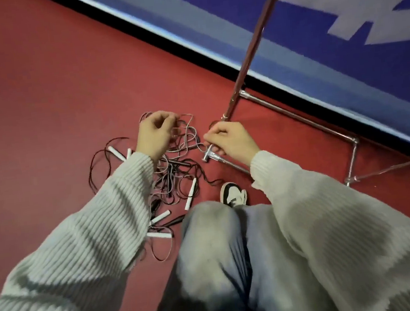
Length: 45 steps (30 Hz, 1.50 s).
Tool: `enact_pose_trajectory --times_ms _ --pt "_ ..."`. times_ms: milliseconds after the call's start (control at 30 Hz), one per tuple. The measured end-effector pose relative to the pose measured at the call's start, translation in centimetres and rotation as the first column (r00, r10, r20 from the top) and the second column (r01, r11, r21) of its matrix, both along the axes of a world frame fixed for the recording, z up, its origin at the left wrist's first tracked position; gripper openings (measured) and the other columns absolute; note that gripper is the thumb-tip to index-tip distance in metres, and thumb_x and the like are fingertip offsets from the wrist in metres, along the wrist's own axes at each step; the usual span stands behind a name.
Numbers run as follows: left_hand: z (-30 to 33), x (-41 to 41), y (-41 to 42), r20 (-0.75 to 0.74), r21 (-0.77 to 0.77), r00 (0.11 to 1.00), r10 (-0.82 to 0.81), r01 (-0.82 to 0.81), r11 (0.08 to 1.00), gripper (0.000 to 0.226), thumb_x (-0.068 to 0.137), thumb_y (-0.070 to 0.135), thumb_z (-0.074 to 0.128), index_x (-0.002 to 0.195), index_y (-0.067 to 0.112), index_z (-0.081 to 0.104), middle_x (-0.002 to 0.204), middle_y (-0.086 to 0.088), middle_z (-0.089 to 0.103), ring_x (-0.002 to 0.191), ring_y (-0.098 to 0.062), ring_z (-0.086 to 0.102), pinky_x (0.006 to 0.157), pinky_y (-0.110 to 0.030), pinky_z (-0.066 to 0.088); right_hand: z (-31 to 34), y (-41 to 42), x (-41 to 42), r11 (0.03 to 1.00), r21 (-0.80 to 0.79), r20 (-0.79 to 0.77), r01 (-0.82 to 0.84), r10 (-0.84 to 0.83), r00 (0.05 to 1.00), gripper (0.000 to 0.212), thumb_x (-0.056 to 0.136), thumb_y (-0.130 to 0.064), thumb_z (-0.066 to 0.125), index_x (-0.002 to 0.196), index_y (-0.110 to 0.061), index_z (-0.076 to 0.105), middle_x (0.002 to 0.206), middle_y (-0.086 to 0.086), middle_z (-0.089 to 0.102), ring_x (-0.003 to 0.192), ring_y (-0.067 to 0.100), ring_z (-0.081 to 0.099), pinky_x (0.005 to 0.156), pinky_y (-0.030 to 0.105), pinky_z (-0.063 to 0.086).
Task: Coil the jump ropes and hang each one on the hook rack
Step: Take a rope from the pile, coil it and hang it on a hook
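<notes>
Crouching over a red floor [37, 85], a person in a pale ribbed sweater works both hands into a tangle of jump ropes [173, 174] heaped just in front of their knee. The left hand [155, 135] is curled, its grip pinching several thin cord loops at the far top of the heap, lifting them slightly off the floor. The right hand [230, 139] sits just to the side of that, its grip pinched together on a pale cord strand; a metal base bar [225, 159] of the rack frame lies directly beneath its fingers, and whether the fingers also touch the bar cannot be told. Below the left grip the ropes sprawl in dark and pale loops, with white handles scattered among them: one white handle [116, 153] just outside the left wrist, another [191, 194] nearer the knee, and two more [160, 216] tucked by the left sleeve. Dark handles lie mixed in the pile too. Beyond the right grip a reddish upright pole [253, 47] rises from the chrome frame, whose rails [296, 116] run along a black baseboard under a blue wall [340, 50] with white lettering. A black-and-white sneaker [232, 194] rests near the bar, below the right wrist.
</notes>
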<state>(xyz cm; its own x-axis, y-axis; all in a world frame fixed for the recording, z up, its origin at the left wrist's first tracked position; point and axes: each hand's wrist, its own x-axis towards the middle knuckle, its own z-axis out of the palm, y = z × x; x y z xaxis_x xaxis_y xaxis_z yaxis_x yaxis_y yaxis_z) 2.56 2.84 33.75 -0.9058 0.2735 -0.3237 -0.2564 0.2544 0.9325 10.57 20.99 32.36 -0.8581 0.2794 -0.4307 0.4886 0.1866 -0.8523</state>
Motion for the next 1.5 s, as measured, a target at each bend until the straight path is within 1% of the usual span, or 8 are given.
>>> enact_pose_trajectory --times_ms 433,633,833,933,1033,1167,1333,1500 --pt "-23.7 5.2 -6.0 0.398 -0.373 0.906 0.146 0.015 0.928 0.03 0.103 0.014 0.055 0.073 0.014 0.061 0.069 -0.008 0.064 0.049 -0.006 0.059 0.055 -0.024 0.047 -15.9 -1.4 -2.2 0.959 -0.173 0.262 -0.227 0.267 0.927 0.011 0.093 -0.016 0.071 0.083 -0.014 0.072 0.079 0.007 0.075 0.059 0.009 0.058 0.053 0.019 0.043" --pt "-31.8 7.2 -4.4 0.514 -0.422 0.845 0.147 0.099 0.901 0.02 0.08 0.036 0.058 0.071 0.019 0.065 0.075 -0.011 0.074 0.069 -0.028 0.072 0.076 -0.04 0.058 -20.2 1.0 -1.1 0.972 -0.18 0.339 -0.149 0.204 0.918 0.01 0.094 -0.017 0.069 0.087 -0.011 0.073 0.084 0.008 0.077 0.061 0.007 0.059 0.059 0.021 0.046" --pt "-31.2 9.6 -5.0 0.684 -0.466 0.538 0.493 -0.199 0.862 0.018 0.097 0.017 0.06 0.08 0.015 0.061 0.075 -0.006 0.063 0.066 -0.019 0.06 0.062 -0.029 0.05 -21.9 1.6 -0.1 0.969 -0.164 0.345 -0.183 0.23 0.91 0.01 0.094 -0.019 0.07 0.085 -0.017 0.074 0.081 0.002 0.078 0.065 0.006 0.063 0.063 0.023 0.05" --pt "-33.2 10.0 -4.3 0.626 -0.447 0.651 0.429 -0.151 0.882 0.023 0.097 0.017 0.061 0.074 0.015 0.065 0.07 -0.007 0.063 0.067 -0.024 0.061 0.054 -0.025 0.05 -22.4 1.4 0.3 0.964 -0.153 0.365 -0.217 0.259 0.894 0.01 0.094 -0.023 0.071 0.085 -0.02 0.074 0.08 -0.003 0.078 0.067 0.006 0.067 0.067 0.028 0.054" --pt "-35.0 8.4 -1.8 0.546 -0.459 0.812 0.207 0.083 0.885 0.018 0.087 0.028 0.064 0.079 0.016 0.075 0.084 -0.017 0.075 0.084 -0.032 0.072 0.077 -0.039 0.06 -22.8 1.8 -0.1 0.968 -0.162 0.383 -0.19 0.239 0.892 0.011 0.094 -0.023 0.071 0.084 -0.022 0.073 0.08 -0.004 0.078 0.066 0.006 0.067 0.069 0.031 0.053" --pt "-36.9 6.2 2.5 0.484 -0.655 0.875 -0.017 0.375 0.656 0.04 0.092 0.034 0.068 0.123 0.011 0.06 0.124 -0.018 0.067 0.116 -0.039 0.064 0.094 -0.043 0.051 -23.2 3.6 -0.7 0.978 -0.16 0.397 -0.135 0.189 0.898 0.012 0.095 -0.021 0.07 0.084 -0.023 0.073 0.08 -0.003 0.078 0.067 0.007 0.066 0.065 0.025 0.05" --pt "-37.3 7.4 4.0 0.535 -0.734 0.839 -0.098 0.519 0.438 0.053 0.096 0.024 0.061 0.138 0.013 0.032 0.129 -0.017 0.061 0.12 -0.04 0.062 0.095 -0.047 0.049 -23.5 5.5 0.1 0.986 -0.138 0.418 -0.096 0.146 0.897 0.009 0.097 -0.021 0.067 0.09 -0.018 0.073 0.085 -0.001 0.078 0.071 0.008 0.067 0.068 0.025 0.052" --pt "-31.7 9.6 4.2 0.45 -0.35 0.878 -0.165 0.343 0.872 0.075 0.08 0.025 0.066 0.14 0.034 0.022 0.087 -0.012 0.071 0.075 -0.033 0.07 0.072 -0.045 0.056 -24.2 4.5 1.4 0.999 -0.042 0.514 0.002 0.02 0.857 0.015 0.1 -0.029 0.062 0.1 -0.014 0.066 0.082 0.006 0.075 0.071 0.017 0.067 0.073 0.041 0.057"
